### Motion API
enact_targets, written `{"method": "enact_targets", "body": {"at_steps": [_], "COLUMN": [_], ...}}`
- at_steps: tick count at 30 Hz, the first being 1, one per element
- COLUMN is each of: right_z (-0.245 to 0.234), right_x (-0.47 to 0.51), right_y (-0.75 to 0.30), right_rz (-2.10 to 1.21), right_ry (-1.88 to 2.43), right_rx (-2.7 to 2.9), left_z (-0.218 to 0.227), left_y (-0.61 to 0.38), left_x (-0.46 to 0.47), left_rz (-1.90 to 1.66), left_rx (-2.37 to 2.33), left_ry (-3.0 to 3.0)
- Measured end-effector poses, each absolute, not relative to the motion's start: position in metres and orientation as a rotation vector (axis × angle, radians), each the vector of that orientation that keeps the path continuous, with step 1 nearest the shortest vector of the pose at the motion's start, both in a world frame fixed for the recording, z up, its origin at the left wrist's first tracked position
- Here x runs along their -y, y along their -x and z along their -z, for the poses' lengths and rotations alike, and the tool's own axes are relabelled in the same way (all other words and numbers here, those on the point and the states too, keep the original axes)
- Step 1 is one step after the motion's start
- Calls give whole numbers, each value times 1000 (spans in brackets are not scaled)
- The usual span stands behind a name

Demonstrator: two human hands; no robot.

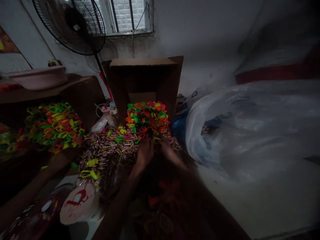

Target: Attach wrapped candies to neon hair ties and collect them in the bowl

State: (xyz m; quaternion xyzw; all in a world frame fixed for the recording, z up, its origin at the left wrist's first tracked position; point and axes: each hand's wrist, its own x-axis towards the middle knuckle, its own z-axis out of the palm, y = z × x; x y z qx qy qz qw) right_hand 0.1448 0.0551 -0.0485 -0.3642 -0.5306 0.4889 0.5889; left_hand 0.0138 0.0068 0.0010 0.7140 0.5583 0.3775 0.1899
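My left hand (146, 150) reaches to the front of a heap of neon plastic watch-like toys (147, 116), its fingers drawn together; whatever they grip is hidden. Close beside it, my right hand (168, 149) is smeared by motion, so its fingers do not show clearly. A yellow-green watch-like toy (156, 138) lies between the two hands, near the right fingertips; I cannot tell whether it is held. Small wrapped candies (107, 143) spread under and left of my hands. Behind the heap stands an open cardboard box (176, 86) on its side.
Another person's arm (58, 161) reaches in from the left beside a second toy heap (60, 126). A round white roll with red marks (78, 201) stands at lower left. A large clear plastic bag (240, 133) fills the right. A fan (75, 25) and pink basin (41, 78) are behind.
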Motion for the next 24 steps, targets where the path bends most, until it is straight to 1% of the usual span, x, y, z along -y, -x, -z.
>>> {"method": "enact_targets", "body": {"at_steps": [5, 9, 20, 24], "right_z": [40, 43, 47, 46], "right_x": [-50, -49, -50, -47], "right_y": [-145, -144, -143, -143], "right_rz": [-982, -933, -880, -823], "right_ry": [969, 976, 938, 925], "right_rx": [1297, 1290, 1311, 1326], "left_z": [-5, -6, -15, -12], "left_y": [-10, -4, -9, -9], "left_x": [-6, -7, 1, 0], "left_rz": [-1068, -1090, -765, -851], "left_rx": [-1619, -1671, -1793, -1746], "left_ry": [-2079, -2125, -2326, -2356]}}
